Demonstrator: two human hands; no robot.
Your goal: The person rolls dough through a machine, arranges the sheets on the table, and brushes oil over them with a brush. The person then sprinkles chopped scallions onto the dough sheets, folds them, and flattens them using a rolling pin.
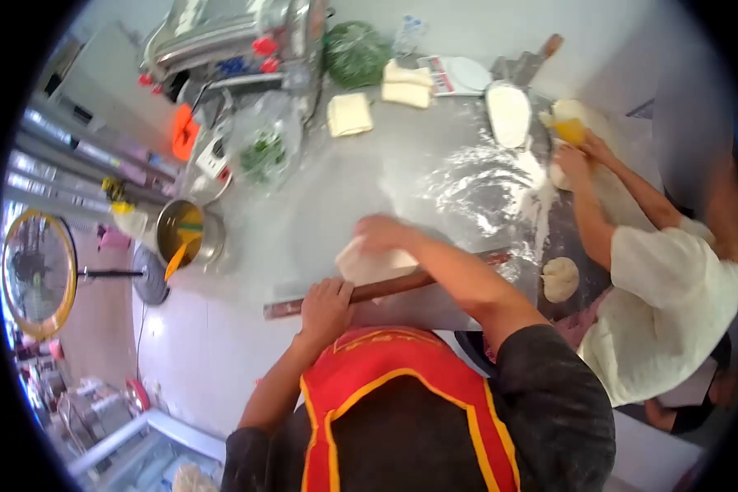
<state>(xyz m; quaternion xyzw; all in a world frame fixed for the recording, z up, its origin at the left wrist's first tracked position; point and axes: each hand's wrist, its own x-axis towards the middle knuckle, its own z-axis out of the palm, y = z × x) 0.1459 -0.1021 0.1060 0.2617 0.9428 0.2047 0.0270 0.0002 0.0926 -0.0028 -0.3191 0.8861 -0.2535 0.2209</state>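
A long wooden rolling pin (394, 284) lies slanted along the near edge of the metal worktop. My left hand (328, 307) is closed over it near its left end. Just beyond the pin is a pale flat piece of dough (375, 267). My right hand (385, 236) is at the dough's far edge, blurred by motion, so its grip on the dough is unclear. My right forearm crosses above the pin and hides part of it.
Flour (488, 193) is scattered at right. Folded dough pieces (349, 115), a scale (466, 75) and a dough machine (230, 49) stand at the back. A steel pot (213, 238) is at left. A co-worker (664, 287) works at right near a dough ball (560, 280).
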